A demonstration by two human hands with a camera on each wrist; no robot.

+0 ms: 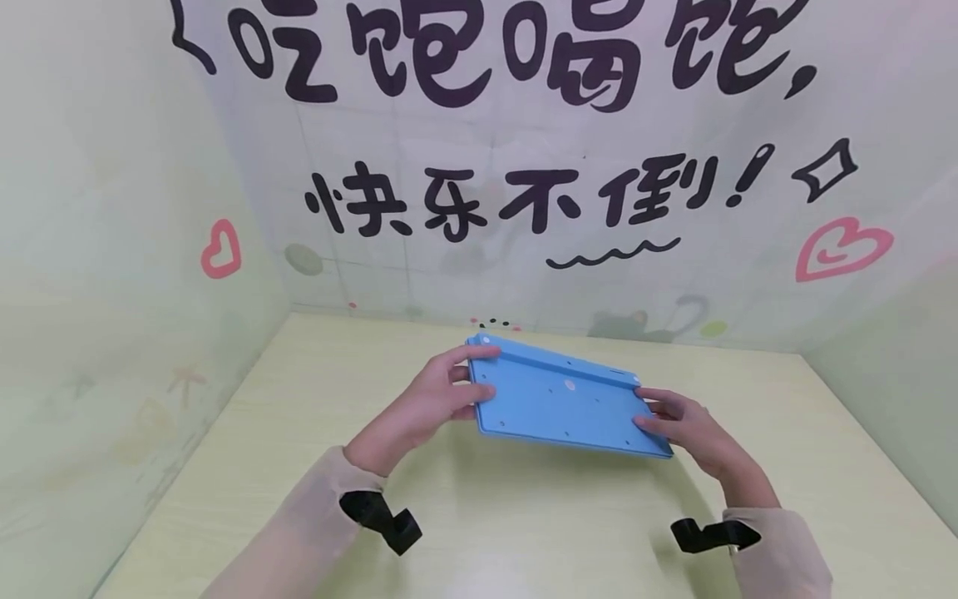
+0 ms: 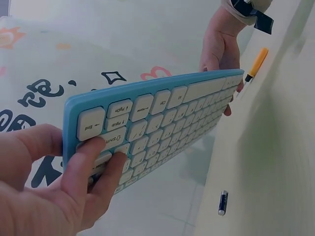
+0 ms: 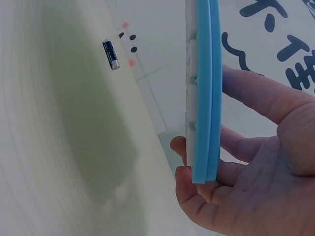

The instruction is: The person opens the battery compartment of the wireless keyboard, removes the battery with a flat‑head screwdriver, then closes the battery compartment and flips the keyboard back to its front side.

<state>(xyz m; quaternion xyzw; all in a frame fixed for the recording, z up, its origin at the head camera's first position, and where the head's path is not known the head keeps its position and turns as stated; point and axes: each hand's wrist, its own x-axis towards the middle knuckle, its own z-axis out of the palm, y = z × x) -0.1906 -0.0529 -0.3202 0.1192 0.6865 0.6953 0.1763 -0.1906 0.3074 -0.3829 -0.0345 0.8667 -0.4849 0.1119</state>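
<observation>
A blue keyboard [image 1: 561, 395] is held up off the table, its underside facing the head camera. Its white keys [image 2: 147, 132] show in the left wrist view. My left hand [image 1: 437, 391] grips one end, thumb on the underside and fingers over the keys. At the other end my right hand [image 1: 684, 428] pinches the keyboard between thumb and fingers. From the right wrist view the keyboard [image 3: 209, 98] appears edge-on, with the fingertips curled round to its key side.
A dark blue battery [image 2: 223, 202] lies on the pale wooden table [image 1: 299, 399], hidden behind the keyboard in the head view. Farther along the table is a slim orange tool [image 2: 258, 61] with a black end. A printed cloth wall [image 1: 464, 274] stands behind.
</observation>
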